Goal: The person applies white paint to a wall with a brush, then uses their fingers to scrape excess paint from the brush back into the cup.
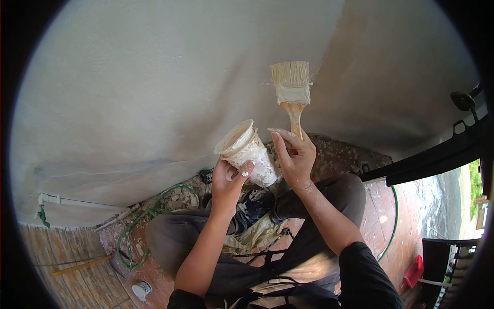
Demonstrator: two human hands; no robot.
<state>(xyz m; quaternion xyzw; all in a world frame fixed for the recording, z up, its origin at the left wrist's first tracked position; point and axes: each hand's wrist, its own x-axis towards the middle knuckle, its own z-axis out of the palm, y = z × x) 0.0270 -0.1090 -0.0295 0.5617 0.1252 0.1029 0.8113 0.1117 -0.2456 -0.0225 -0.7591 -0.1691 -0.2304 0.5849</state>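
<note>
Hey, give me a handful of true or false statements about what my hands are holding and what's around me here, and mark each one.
1. The left hand holds a paint-smeared plastic cup. True.
2. The right hand holds a roller. False: it holds a flat brush by its wooden handle, bristles pointing up.
3. The brush bristles are dipped inside the cup. False: the brush is outside the cup, above and to its right.
4. A green hose lies on the floor near the wall. True.
5. The cup stands upright. False: it is tilted, its mouth facing up and left.
</note>
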